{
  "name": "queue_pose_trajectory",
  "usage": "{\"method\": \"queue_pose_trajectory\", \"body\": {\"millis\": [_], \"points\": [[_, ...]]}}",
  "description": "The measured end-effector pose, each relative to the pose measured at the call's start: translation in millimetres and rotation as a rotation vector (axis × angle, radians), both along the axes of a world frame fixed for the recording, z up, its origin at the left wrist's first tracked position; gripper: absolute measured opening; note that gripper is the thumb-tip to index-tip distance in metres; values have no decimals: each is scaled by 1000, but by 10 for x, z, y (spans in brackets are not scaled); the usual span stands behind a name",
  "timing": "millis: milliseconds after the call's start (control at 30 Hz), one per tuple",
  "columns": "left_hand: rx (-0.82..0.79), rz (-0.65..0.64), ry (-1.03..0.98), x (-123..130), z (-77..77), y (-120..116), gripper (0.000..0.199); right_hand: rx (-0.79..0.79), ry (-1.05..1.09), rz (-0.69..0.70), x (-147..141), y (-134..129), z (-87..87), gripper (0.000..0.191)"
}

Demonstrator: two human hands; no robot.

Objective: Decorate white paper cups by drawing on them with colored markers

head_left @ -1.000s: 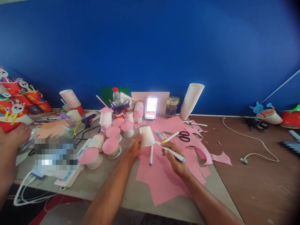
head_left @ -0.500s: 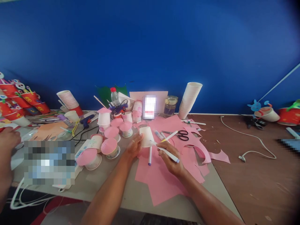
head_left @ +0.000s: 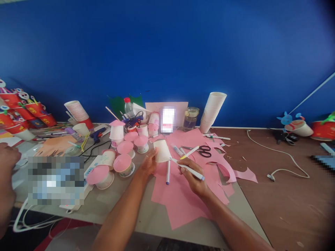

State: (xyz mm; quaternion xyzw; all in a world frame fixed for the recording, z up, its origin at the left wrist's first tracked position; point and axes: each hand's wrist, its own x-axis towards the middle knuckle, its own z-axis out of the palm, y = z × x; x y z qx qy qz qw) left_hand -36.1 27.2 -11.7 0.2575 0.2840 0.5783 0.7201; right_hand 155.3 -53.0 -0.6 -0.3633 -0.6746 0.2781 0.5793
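Note:
My left hand (head_left: 148, 163) grips a white paper cup (head_left: 162, 151) by its left side, tilted above the pink paper (head_left: 180, 205). In my right hand (head_left: 193, 177) is a white marker (head_left: 192, 172), its tip pointing at the cup's lower right edge; whether it touches I cannot tell. A yellow-tipped marker (head_left: 190, 152) lies just behind my right fingers. Below the cup rests another marker with a blue end (head_left: 168, 173). Black-handled scissors (head_left: 204, 151) lie on the paper to the right. Several paper cups with pink paper tops (head_left: 123, 163) stand left of my left hand.
Tall stacks of paper cups (head_left: 212, 112) stand at the back. A lit phone (head_left: 168, 119) leans there beside a glass jar (head_left: 191, 118). At left are a power strip (head_left: 89, 174), a glue gun (head_left: 98, 135) and another person's hand (head_left: 9, 157). A white cable (head_left: 285, 153) crosses the brown table.
The cup has shifted slightly left and tipped more. My right hand with the marker has drawn a little to the right. The other person's hand has moved slightly left.

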Motion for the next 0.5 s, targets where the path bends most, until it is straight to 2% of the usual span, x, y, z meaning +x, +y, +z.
{"method": "queue_pose_trajectory", "body": {"millis": [133, 300, 500], "points": [[-17, 40, -8, 13, -9, 5, 30, -1, 62, 13, -6, 1, -13, 21], [12, 6, -12, 16, -4, 6, 29, 19, 126, -43, -35, 18, -14, 20], [-4, 4, -17, 20, 11, -11, 43, -8, 204, -82, -93, 60, -107, 29]]}}
